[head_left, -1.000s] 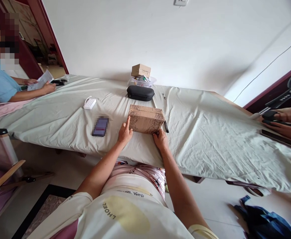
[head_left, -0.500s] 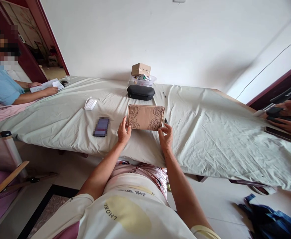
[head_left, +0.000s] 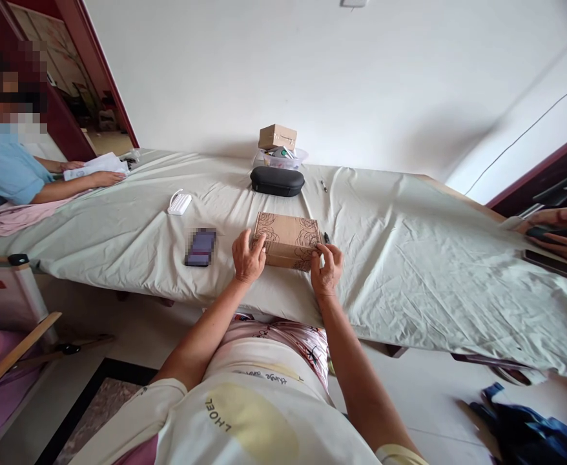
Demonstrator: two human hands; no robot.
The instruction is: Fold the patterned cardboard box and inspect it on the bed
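A small brown cardboard box (head_left: 288,234) with black scribbled swirls at its corners sits on the cloth before me. Its top and front side both show. My left hand (head_left: 249,256) grips the box's left end, fingertips on the top edge. At the right front corner, my right hand (head_left: 327,266) holds the box between thumb and bent fingers. A black marker pen (head_left: 327,238) lies just beyond the right fingers, partly hidden by them. A phone (head_left: 201,247) lies to the left of my left hand.
A black zip case (head_left: 277,181) lies behind the box. Behind it a clear plastic basket (head_left: 290,163) bears another cardboard box (head_left: 278,136). A white device (head_left: 179,203) and a small pen (head_left: 323,186) lie on the cloth (head_left: 409,258). Other people's hands (head_left: 109,179) are at both sides.
The cardboard box has come down and nearer to me, tipping from upright with its top facing me to lying flatter. My left fingers have shifted onto its top edge.
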